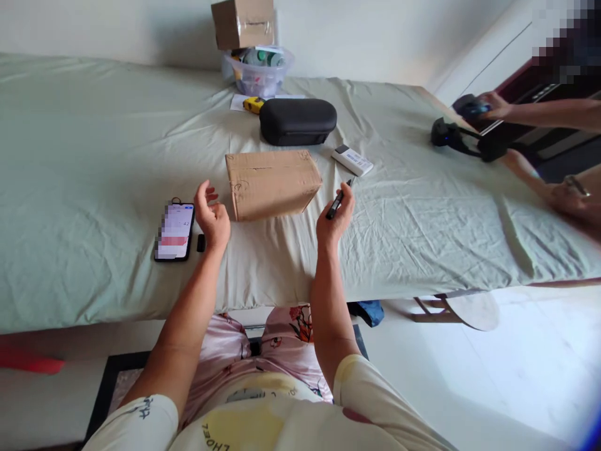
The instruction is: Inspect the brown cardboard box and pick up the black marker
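My right hand [335,216] grips a black pen [335,205], its tip pointing away from me. Just left of that hand, on the green cloth, lies a closed brown cardboard box [275,186]. My left hand [212,216] is raised on the box's other side, empty, with its fingers loosely bent and apart. Next to my left wrist are a phone [181,232] with a lit screen and a small black object [201,243]. Beyond my right hand rests a white and dark box-shaped item [352,160] with print too small to read.
A black hard case [298,121] and a yellow item [253,104] lie behind the box. Farther back, a clear plastic basin [260,78] has another cardboard box [244,24] on top. At right, another person's hands [498,106] are beside a black headset [464,139].
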The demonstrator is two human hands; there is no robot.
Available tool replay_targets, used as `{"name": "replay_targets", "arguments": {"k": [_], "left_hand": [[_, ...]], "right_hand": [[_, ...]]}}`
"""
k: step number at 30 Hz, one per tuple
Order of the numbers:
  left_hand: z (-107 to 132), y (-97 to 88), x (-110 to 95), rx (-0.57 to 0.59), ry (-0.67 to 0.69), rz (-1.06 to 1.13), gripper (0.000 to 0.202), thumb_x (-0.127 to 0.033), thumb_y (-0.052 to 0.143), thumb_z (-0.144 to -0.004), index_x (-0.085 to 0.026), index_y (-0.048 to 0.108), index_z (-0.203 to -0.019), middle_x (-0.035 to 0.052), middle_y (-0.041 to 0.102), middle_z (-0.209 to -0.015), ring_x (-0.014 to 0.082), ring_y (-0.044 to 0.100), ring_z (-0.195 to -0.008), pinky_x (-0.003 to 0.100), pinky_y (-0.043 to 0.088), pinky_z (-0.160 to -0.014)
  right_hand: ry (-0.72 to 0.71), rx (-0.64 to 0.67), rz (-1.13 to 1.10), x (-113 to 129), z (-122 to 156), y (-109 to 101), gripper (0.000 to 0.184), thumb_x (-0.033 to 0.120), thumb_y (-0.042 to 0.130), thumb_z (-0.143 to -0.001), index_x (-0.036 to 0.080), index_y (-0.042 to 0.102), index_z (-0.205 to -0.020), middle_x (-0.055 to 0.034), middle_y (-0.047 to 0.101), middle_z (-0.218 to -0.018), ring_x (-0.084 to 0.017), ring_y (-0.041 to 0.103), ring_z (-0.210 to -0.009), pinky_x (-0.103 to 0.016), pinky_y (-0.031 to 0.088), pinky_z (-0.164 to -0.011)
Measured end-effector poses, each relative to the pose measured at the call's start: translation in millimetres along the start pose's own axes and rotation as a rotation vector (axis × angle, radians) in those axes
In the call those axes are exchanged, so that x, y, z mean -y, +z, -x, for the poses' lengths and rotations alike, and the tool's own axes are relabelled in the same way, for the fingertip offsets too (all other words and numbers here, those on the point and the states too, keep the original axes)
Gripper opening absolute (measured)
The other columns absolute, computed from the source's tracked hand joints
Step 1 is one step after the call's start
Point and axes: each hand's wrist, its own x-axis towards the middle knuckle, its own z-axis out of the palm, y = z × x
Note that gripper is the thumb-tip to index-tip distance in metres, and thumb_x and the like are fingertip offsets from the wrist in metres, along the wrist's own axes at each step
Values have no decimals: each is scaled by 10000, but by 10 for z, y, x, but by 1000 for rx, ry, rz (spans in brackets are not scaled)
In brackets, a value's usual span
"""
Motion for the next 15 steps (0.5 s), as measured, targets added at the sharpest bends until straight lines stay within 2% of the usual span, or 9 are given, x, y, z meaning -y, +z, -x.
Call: {"name": "replay_targets", "arguments": {"k": [3,5,7,11,15], "left_hand": [[-24,-21,-92,-19,-30,-65,622,-84,434,-792,-163,528,-1402,141,671,-1252,223,706,-1110,387,601,-968],[-35,-31,-167,-2,-40,-105,615,-74,422,-791,-154,533,-1391,143,676,-1241,225,706,-1113,400,599,-980],[-35,-57,-251,24,-42,-137,602,-74,419,-798,-148,544,-1382,144,684,-1232,225,706,-1122,403,600,-986],[15,-270,-403,71,-20,-193,488,-104,435,-847,-164,602,-1302,121,713,-1189,207,721,-1120,382,607,-1011],[76,-795,-431,34,-60,-312,428,-167,458,-899,-158,612,-1298,134,735,-1213,258,734,-1200,439,609,-1067]], "right_hand": [[133,314,189,-143,-25,-60,646,71,407,-915,177,554,-1536,-180,670,-1449,-286,576,-1380,-533,459,-1181],[167,486,286,-105,9,-80,677,48,410,-909,221,565,-1545,-165,686,-1469,-305,552,-1401,-552,442,-1164],[141,598,358,-9,40,-91,660,74,396,-954,262,558,-1566,-160,670,-1510,-333,516,-1432,-577,418,-1152],[94,691,456,150,43,-103,619,131,342,-1028,296,545,-1589,-166,594,-1588,-360,457,-1464,-588,373,-1149],[120,710,442,153,33,-94,583,170,310,-1052,315,621,-1523,-144,544,-1629,-356,401,-1499,-597,311,-1187]]}}
